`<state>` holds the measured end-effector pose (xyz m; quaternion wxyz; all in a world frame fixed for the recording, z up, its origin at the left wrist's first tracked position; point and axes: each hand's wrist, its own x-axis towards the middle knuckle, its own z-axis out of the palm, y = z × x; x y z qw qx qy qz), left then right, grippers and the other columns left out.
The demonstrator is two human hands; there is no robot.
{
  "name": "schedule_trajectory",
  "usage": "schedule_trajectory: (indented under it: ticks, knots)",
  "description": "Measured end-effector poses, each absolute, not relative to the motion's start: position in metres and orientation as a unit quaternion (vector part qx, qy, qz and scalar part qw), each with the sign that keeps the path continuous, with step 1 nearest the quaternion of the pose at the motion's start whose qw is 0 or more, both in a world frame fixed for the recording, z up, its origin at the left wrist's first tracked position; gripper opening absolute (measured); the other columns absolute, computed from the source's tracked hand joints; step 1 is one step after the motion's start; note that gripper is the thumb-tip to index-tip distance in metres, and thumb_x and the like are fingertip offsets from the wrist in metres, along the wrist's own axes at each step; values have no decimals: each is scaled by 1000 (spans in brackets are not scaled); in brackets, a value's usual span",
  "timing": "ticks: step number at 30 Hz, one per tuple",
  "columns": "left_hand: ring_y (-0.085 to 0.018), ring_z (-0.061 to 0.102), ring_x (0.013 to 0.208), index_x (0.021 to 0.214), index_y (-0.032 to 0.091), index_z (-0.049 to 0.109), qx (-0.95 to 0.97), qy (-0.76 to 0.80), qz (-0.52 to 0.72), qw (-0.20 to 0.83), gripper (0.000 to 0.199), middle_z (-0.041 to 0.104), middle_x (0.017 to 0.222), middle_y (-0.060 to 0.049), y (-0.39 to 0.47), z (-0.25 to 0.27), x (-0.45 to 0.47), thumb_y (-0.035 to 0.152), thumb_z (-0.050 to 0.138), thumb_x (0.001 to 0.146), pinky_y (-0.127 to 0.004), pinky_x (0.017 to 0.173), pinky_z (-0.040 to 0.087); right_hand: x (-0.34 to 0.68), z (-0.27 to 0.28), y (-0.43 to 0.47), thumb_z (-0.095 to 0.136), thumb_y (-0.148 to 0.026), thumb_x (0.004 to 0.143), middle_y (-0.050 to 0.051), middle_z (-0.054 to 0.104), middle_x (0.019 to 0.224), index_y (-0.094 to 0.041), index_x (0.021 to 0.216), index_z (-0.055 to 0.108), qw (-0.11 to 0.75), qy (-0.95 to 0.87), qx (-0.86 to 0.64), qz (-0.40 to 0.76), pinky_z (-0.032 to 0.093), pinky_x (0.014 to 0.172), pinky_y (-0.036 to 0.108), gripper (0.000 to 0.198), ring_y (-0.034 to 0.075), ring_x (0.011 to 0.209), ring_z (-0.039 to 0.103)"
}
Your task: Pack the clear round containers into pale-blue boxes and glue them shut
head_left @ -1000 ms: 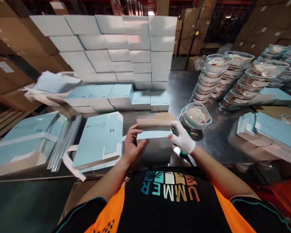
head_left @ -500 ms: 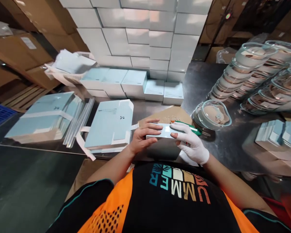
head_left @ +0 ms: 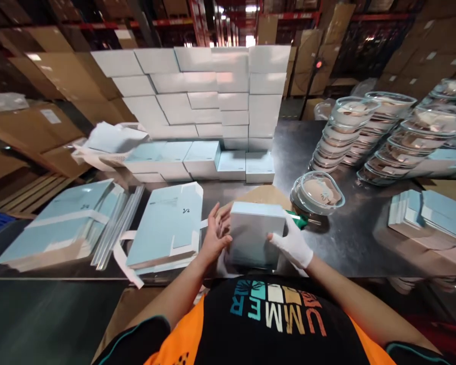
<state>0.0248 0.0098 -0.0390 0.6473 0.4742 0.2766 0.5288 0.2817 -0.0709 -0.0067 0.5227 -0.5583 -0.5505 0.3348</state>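
A pale blue-and-white cardboard box [head_left: 256, 238] stands at the table's near edge in front of my body, its shaded broad side facing me. My bare left hand [head_left: 216, 235] holds it from the left, thumb at the near edge and fingers along the side. On the right, my right hand [head_left: 294, 243] in a white glove grips it, with the thumb on the near face and the fingers mostly hidden behind. A green-handled tool [head_left: 298, 219] with a metal shaft lies just beyond my right hand. Brown cardboard [head_left: 266, 193] lies behind the box.
Finished-looking white boxes [head_left: 201, 104] form a stacked wall at the back. Left of me lie a stack of flat blue cartons [head_left: 167, 218] and a strapped bundle [head_left: 61, 218]. Stacked clear glass dishes [head_left: 334, 134] stand right, one dish pile [head_left: 319, 192] closer. A white basket [head_left: 99, 157] stands back left.
The box now stands taller, with its broad side toward me. My hands have moved from its top to its left and right sides. The head view has tilted up.
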Motion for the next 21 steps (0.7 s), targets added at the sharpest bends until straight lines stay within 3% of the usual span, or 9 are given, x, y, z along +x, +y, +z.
schedule_trajectory:
  ticks: [3,6,9,11,14,17,21]
  knots:
    - [-36,64,140,156,25,45,370,350,447,735,136,67,147,-18,-2,-55,35,60,113,44,-43,113,56,287,3,-62,84,-61,82,16,78,126,-18,142,63,610,-443,-572,324,61,107,51,77,33,114,74]
    - [-36,73,127,136,19,63,343,342,405,776,103,74,136,-18,-8,-57,54,57,111,53,-45,109,60,290,11,-55,83,-63,83,18,74,139,-19,149,59,646,-415,-551,328,55,118,54,83,34,128,71]
    - [-34,76,119,123,18,71,305,343,404,791,76,79,126,-15,11,-44,76,47,107,62,-44,104,64,290,7,-55,83,-70,84,20,59,162,-24,164,46,633,-453,-504,375,49,125,54,99,35,146,61]
    - [-30,78,111,117,17,73,283,350,423,787,54,81,116,-12,42,-30,90,40,99,75,-41,100,66,291,-4,-59,84,-73,82,22,50,170,-25,168,41,605,-469,-503,401,51,124,57,107,37,149,60]
    - [-20,78,92,108,12,72,257,370,460,765,26,79,102,-10,106,-3,108,36,79,99,-34,91,67,293,-27,-67,86,-67,79,24,56,164,-21,160,52,527,-505,-536,424,54,119,61,99,39,139,68]
    - [-15,73,81,113,10,71,238,407,492,732,28,74,98,-5,170,22,120,37,64,112,-30,79,66,289,-48,-75,82,-53,82,22,72,142,-17,148,64,439,-542,-564,443,60,112,57,77,35,125,75]
    - [-16,70,86,130,14,66,215,479,510,681,31,71,114,-8,218,37,122,37,69,109,-29,73,65,276,-60,-79,73,-34,81,16,81,118,-16,137,71,361,-569,-589,445,63,108,50,58,31,113,78]
